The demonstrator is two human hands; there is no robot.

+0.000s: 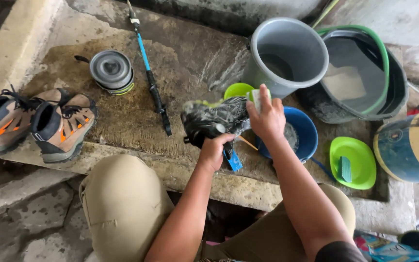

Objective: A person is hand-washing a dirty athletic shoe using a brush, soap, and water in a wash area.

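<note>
Head view, looking down: my left hand [214,151] has its grip closed around the heel of a soapy dark shoe [215,119], held above the wet concrete surface [185,58]. My right hand [266,118] pinches a small pale brush [257,98] against the shoe's toe, fingers curled tight. Just behind sits a blue basin [306,133], with a grey bucket [287,53] beyond. Two brown boots [35,121] stand well apart on the left.

The person wears loose khaki cotton trousers [122,204], creased at the knees, with a stitched seam running down the left leg. Both forearms are bare; the left hand [214,151] and right hand [266,119] wear no gloves. A dark short sleeve [338,252] edges the right arm, just above the trousers.
</note>
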